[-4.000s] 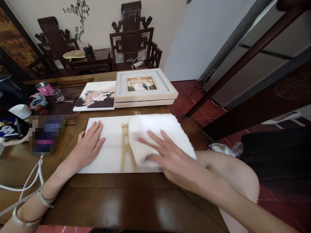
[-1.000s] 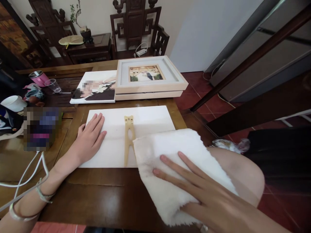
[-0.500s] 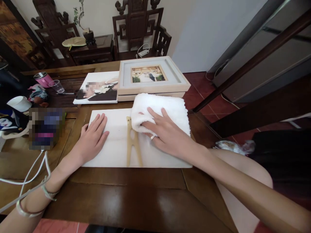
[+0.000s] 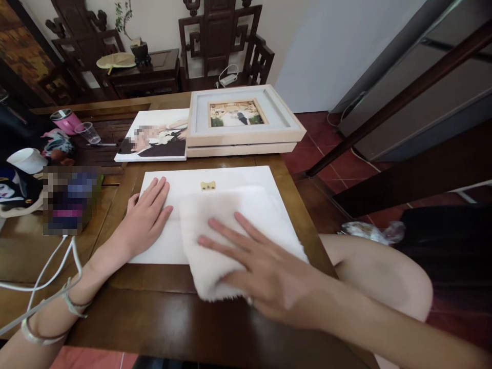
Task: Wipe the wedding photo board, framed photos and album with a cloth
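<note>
A white board (image 4: 265,177) lies flat on the wooden table, apparently a picture panel face down. My left hand (image 4: 148,218) rests flat on its left side, fingers stretched out and holding nothing. On the right, my right hand (image 4: 253,256) has hold of a fluffy white cloth (image 4: 203,230), its fingers spread over the top and slightly blurred. The cloth lies across the board and hangs past its near edge. Just beyond the cloth shows the yellowish top end of a stand leg (image 4: 208,185) attached to the board. The rest of that leg is covered.
Behind the board are a stack of wooden picture frames (image 4: 246,137) and a photo panel (image 4: 154,138). To the left stand a white cup (image 4: 28,160), a pink mug (image 4: 66,121), a clear plastic cup (image 4: 90,133) and a blurred-out item (image 4: 71,200) with a white cable (image 4: 75,256).
My right hand has drawn the cloth from the far right of the board toward me and leftward, covering most of the stand leg. My left hand has stayed in place.
</note>
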{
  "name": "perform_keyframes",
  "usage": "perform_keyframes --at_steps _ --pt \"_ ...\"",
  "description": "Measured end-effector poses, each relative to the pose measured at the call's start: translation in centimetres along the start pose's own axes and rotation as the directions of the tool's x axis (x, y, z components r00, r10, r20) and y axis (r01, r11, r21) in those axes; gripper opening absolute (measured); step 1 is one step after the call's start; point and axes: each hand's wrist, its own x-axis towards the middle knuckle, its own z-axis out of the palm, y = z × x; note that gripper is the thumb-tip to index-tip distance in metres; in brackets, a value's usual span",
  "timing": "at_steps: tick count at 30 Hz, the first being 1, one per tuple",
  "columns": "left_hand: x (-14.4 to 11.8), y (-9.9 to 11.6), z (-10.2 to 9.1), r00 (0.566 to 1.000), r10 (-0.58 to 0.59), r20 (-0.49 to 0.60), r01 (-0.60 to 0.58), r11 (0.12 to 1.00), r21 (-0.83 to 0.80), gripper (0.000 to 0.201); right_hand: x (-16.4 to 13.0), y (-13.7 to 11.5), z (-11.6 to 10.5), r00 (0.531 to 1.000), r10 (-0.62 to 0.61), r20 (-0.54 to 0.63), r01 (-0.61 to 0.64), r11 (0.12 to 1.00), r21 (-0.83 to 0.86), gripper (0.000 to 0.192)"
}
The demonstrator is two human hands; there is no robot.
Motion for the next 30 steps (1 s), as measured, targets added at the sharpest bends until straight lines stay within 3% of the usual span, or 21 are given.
perform_keyframes --at_steps 5,8,12,17,20,24,30 --pt "0.0 -0.2 0.0 1.000 -0.003 0.009 0.003 1.000 -0.025 0.057 4.4 4.6 -1.4 0.989 0.139 0.058 -0.134 0.988 -0.077 0.048" --pt "0.0 -0.2 -0.1 1.000 0.003 0.000 -0.003 0.999 -0.037 0.056 6.2 5.4 -1.4 0.975 0.221 0.028 -0.215 0.966 -0.141 0.047" --pt "0.0 -0.1 -0.1 1.000 -0.006 0.013 0.007 0.999 -0.034 0.056 6.0 3.0 -0.2 0.974 0.224 0.043 -0.212 0.958 -0.191 0.040" --pt "-0.1 0.0 -0.1 1.000 -0.013 0.023 0.014 1.000 -0.027 0.056 2.6 -2.8 1.4 0.997 0.025 -0.069 -0.036 0.987 -0.159 0.020" --pt "-0.1 -0.3 0.0 1.000 0.015 0.002 -0.015 0.999 -0.045 0.056 1.4 -4.3 1.4 0.998 -0.045 -0.050 0.039 0.993 -0.114 0.018" --pt "-0.2 -0.8 0.1 0.999 0.041 0.019 -0.039 0.995 -0.089 0.056 2.6 -2.0 0.7 1.000 0.018 0.001 -0.017 0.998 -0.062 0.028" --pt "-0.2 -1.1 0.0 0.999 0.044 0.001 -0.043 0.984 -0.173 0.058 7.2 3.2 -0.7 0.983 0.172 0.067 -0.159 0.973 -0.169 0.043"
